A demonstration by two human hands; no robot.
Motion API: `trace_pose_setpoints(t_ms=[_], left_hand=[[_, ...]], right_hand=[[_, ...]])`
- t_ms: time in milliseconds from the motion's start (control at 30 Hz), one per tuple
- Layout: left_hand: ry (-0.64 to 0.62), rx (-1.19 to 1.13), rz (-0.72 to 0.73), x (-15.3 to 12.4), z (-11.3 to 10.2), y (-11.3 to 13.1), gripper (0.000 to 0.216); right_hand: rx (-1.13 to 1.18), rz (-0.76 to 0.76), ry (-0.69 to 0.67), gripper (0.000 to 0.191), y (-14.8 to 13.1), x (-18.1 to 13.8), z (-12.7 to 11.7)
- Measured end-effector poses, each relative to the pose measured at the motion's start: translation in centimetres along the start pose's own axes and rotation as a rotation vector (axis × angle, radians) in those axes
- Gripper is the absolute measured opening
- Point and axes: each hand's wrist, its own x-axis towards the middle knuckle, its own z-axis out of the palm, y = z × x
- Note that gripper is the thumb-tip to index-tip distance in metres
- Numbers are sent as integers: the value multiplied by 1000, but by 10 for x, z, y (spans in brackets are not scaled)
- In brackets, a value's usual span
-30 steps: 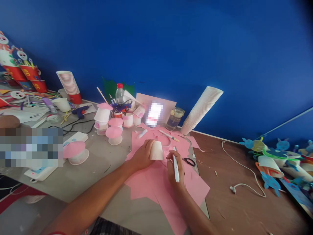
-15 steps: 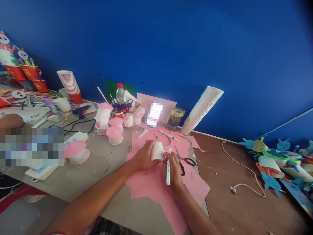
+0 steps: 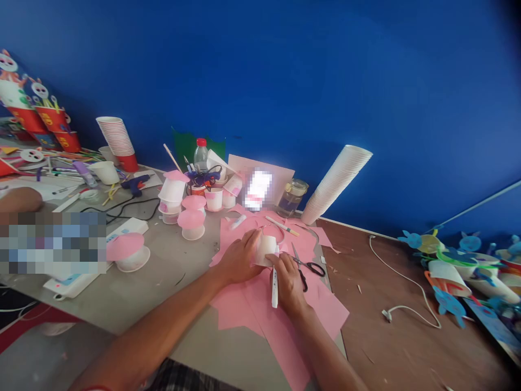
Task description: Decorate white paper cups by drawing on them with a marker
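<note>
My left hand [image 3: 240, 259] is closed around a small white paper cup [image 3: 265, 248] standing upside down on the pink paper sheets [image 3: 260, 304]. My right hand [image 3: 288, 282] grips a white marker pen [image 3: 275, 283], its tip against the base of the cup on its right side. Black-handled scissors [image 3: 305, 266] lie on the pink paper just right of my right hand.
Several white cups with pink paper tops [image 3: 191, 217] stand to the left. Stacks of white cups [image 3: 334, 182] and red-and-white cups [image 3: 117, 140] lean by the blue wall. A glass jar [image 3: 291, 196], a water bottle [image 3: 199, 155], a glue gun [image 3: 133, 184] and a white cable [image 3: 407, 293] are around.
My right hand moved the pen left, from beside the cup to touching its lower edge. The scissors came into full view. My left hand kept hold of the cup.
</note>
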Motion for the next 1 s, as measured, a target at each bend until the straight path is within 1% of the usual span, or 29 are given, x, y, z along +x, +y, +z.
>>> trace_pose_setpoints(t_ms=[100, 233, 267, 333, 400, 467, 533, 633, 700, 800, 933, 1000], left_hand=[[-35, -6, 8, 0, 1, 0, 82], [-17, -18, 20, 1, 3, -2, 80], [-7, -14, 23, 1, 3, -3, 80], [3, -1, 16, 1, 4, -3, 79], [2, 8, -13, 2, 4, -4, 77], [-2, 10, -42, 3, 3, -3, 74], [1, 12, -47, 3, 2, -3, 70], [2, 16, -24, 2, 3, -5, 66], [-4, 28, -11, 2, 5, -8, 66], [-14, 48, 0, 1, 8, -11, 68], [-19, 46, 5, 1, 9, -12, 68], [-18, 44, 4, 1, 9, -11, 66]], right_hand=[[39, -2, -31, 38, -1, 0, -1], [125, 9, -48, 37, -1, 0, -1], [156, 13, -33, 37, -1, 0, -1], [235, 54, 40, 37, 0, -2, 0], [348, 175, 144, 37, 1, -3, 2], [511, 355, 227, 34, 2, -3, 3], [715, 507, 269, 32, 1, -3, 5], [945, 623, 289, 35, -1, -2, 7], [977, 679, 265, 33, -3, -4, 8], [935, 729, 237, 29, -5, -6, 10], [898, 767, 254, 31, -7, -5, 10], [858, 758, 251, 31, -8, -3, 9]])
